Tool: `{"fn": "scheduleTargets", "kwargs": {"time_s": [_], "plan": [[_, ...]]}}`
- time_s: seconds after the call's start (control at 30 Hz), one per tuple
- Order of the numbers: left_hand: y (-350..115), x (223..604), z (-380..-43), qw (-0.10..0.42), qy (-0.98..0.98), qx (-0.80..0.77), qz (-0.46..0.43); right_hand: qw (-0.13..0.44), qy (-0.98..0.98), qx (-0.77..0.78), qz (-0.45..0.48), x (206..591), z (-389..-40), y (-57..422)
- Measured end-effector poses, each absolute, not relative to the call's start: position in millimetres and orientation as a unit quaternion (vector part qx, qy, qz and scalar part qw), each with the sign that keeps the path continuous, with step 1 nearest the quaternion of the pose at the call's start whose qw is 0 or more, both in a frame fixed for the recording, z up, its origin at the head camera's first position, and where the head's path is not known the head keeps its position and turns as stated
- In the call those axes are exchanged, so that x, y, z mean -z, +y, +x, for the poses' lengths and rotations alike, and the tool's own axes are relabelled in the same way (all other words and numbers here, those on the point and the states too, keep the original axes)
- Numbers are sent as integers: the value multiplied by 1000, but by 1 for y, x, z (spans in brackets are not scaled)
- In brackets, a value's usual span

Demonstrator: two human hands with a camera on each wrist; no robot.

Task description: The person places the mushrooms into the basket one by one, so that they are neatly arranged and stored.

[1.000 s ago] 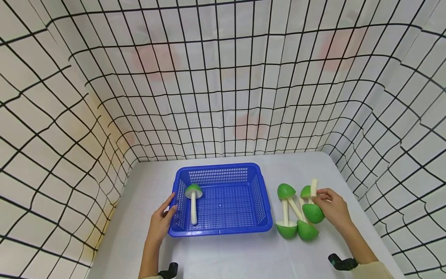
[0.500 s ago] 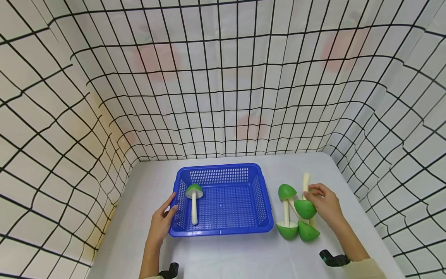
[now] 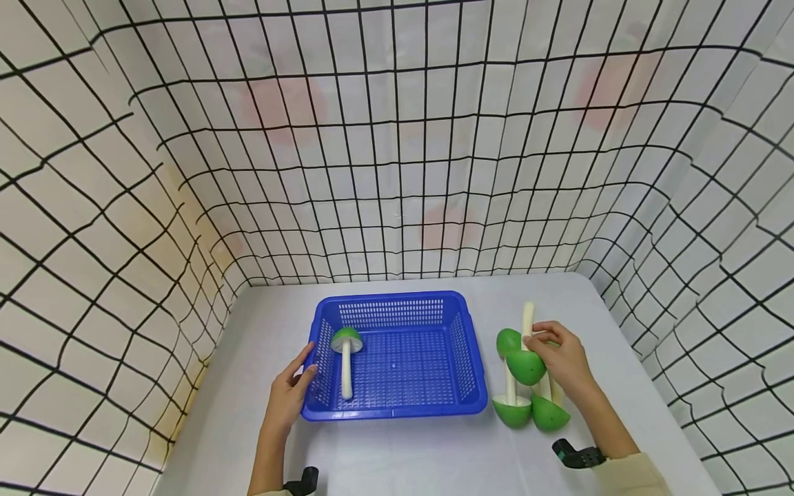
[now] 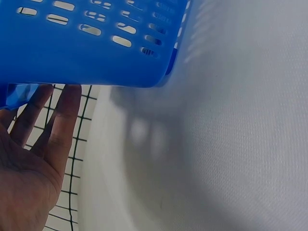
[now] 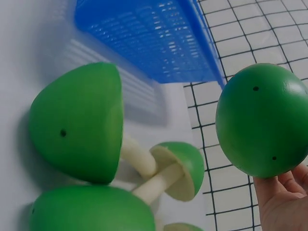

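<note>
Head view: the right hand (image 3: 561,358) holds a toy mushroom (image 3: 526,362) by its pale stem, fingers curled round it, green cap down and stem end up, above the other toy mushrooms (image 3: 521,408) lying on the desk (image 3: 422,448) to the right of the blue basket (image 3: 397,358). The toy looks light and rigid, likely smooth plastic or foam; the round cap would probably slip in the fingers, so the slim stem seems the surer place to grip. One more mushroom (image 3: 344,355) lies inside the basket near its left wall. The left hand (image 3: 288,396) rests with straight fingers against the basket's left rim and grips nothing. The desk is plain white and looks smooth; a black-gridded white curtain (image 3: 397,138) closes in the space on three sides.

Left wrist view: the fingers (image 4: 62,120) lie flat and extended against the basket's perforated wall (image 4: 91,43).

Right wrist view: the held cap (image 5: 262,127) hangs clear of the desk, above and apart from the lying caps (image 5: 79,122), with the basket (image 5: 149,38) beyond.
</note>
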State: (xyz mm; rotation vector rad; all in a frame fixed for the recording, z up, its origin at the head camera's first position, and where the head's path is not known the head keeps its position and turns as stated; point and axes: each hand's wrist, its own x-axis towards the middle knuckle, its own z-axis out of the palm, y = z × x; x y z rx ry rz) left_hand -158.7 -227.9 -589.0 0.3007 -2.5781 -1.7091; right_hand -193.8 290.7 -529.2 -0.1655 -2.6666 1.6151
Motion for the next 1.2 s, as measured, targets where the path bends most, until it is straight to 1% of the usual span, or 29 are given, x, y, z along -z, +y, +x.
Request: {"fn": "scheduleTargets", "kwargs": {"time_s": [0.3, 0.47, 0.63, 0.93, 1.2], "plan": [[-229, 588, -159, 19, -830, 550, 92, 5, -860, -508, -40, 521, -199, 276], [-227, 587, -160, 17, -826, 556, 92, 12, -860, -510, -35, 516, -202, 270], [-227, 587, -159, 18, -826, 556, 95, 6, -848, -529, -30, 518, -207, 262], [-228, 587, -160, 17, -826, 555, 96, -6, -830, -558, -10, 512, -212, 239], [-228, 588, -159, 16, -824, 557, 99, -10, -818, -575, -20, 512, -217, 225]]}}
